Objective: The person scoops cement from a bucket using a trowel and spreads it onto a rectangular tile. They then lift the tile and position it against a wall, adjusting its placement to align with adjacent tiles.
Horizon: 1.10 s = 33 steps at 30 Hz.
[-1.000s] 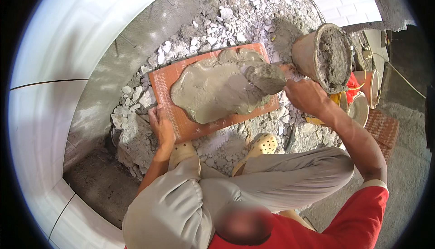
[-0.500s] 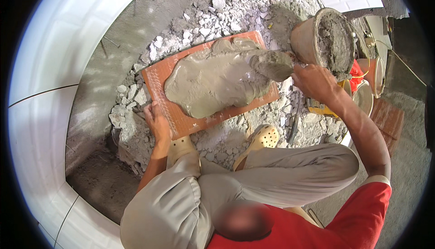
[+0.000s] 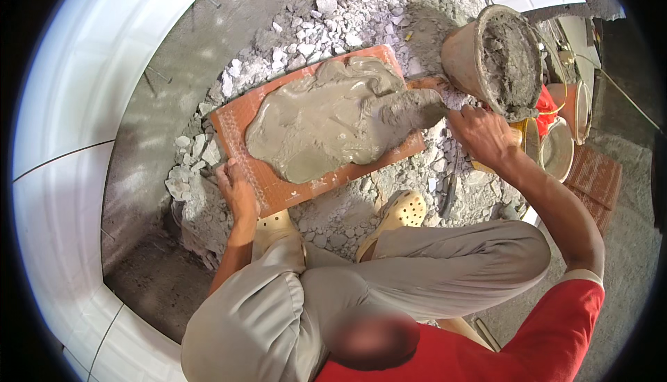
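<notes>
A reddish-brown tile [image 3: 288,193], its ribbed back facing up, lies tilted before me with a thick spread of wet grey mortar [image 3: 313,119] over most of it. My left hand [image 3: 238,189] grips the tile's near left edge, fingers underneath or along the side. In my right hand [image 3: 484,135] is the handle of a trowel, mostly hidden by my fist. The mortar-coated trowel blade [image 3: 415,111] rests on the right end of the mortar, pressed into it.
A bucket of grey mortar [image 3: 511,62] leans just beyond my right hand. Rubble [image 3: 306,42] surrounds the tile. White wall tiles [image 3: 62,173] curve along the left. More buckets [image 3: 557,149] and stacked brown tiles [image 3: 596,180] stand at the right. Cream clogs [image 3: 404,212] are on my feet.
The trowel blade has turned flatter against the mortar, whose surface now shows new ridges near the blade. My left hand keeps its grip on the tile.
</notes>
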Motion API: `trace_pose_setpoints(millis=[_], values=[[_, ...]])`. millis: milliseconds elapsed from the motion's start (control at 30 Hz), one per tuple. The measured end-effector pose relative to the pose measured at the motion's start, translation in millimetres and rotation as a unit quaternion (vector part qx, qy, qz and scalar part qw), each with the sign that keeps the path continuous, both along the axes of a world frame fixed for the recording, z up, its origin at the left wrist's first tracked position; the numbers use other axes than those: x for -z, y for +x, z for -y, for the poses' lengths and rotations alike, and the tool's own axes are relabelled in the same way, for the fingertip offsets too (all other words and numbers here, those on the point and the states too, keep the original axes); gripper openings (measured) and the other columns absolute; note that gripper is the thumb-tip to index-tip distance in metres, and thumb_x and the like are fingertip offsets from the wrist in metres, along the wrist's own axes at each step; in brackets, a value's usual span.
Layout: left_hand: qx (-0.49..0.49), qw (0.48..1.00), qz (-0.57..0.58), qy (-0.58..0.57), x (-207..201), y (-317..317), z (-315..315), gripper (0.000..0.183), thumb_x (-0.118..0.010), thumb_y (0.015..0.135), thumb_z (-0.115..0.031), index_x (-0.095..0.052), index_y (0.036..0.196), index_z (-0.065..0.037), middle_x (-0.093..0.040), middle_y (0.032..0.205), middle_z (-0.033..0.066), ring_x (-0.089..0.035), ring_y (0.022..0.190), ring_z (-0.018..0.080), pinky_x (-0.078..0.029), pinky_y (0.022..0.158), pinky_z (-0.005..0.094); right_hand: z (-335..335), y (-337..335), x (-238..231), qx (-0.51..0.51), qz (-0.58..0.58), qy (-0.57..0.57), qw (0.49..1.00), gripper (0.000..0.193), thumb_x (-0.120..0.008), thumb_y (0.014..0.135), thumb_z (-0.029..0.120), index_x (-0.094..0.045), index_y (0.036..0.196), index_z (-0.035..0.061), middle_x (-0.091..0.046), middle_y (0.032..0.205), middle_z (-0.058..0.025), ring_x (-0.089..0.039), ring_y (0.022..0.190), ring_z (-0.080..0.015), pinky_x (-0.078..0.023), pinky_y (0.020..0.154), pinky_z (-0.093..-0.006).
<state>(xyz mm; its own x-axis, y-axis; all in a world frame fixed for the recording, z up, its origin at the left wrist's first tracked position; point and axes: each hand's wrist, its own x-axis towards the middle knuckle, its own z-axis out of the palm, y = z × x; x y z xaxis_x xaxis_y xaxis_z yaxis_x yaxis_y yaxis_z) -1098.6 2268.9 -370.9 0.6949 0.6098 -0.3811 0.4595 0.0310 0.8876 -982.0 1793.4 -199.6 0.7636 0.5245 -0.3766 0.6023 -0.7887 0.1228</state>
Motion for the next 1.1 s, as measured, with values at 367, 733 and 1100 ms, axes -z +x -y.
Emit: trace_pose_setpoints(millis=[367,733,1100], values=[[-0.012,1.0,0.013,-0.019,-2,1,3,0.037,-0.053,0.109,-0.033,-0.052,0.117,0.003,-0.053,0.109,0.011,-0.05,0.1,0.0197,-0.044,0.093,0.0363,-25,9,-19,0.07,-0.206,0.075,0.973,0.021,-0.052,0.101,0.016,-0.066,0.108,0.0012,-0.069,0.094,-0.0246,-0.07,0.075,-0.0444,-0.06,0.079,-0.0499],[0.009,1.0,0.006,0.029,9,-1,-2,0.038,-0.051,0.11,-0.033,-0.053,0.119,0.004,-0.052,0.112,0.0119,-0.049,0.103,0.0217,-0.043,0.096,0.0376,45,2,-12,0.586,-0.551,0.376,0.46,0.04,-0.05,0.109,0.043,-0.061,0.095,0.0076,-0.055,0.066,-0.0011,-0.05,0.043,-0.0104,-0.044,0.036,-0.0275],[-0.006,1.0,0.0,-0.029,10,1,-7,0.036,-0.052,0.109,-0.03,-0.051,0.123,0.003,-0.053,0.117,0.0122,-0.05,0.108,0.0212,-0.042,0.099,0.0366,12,-36,35,0.56,-0.492,0.43,0.509,0.039,-0.05,0.109,0.041,-0.058,0.095,0.0054,-0.054,0.067,-0.0026,-0.05,0.043,-0.0111,-0.047,0.034,-0.0282]])
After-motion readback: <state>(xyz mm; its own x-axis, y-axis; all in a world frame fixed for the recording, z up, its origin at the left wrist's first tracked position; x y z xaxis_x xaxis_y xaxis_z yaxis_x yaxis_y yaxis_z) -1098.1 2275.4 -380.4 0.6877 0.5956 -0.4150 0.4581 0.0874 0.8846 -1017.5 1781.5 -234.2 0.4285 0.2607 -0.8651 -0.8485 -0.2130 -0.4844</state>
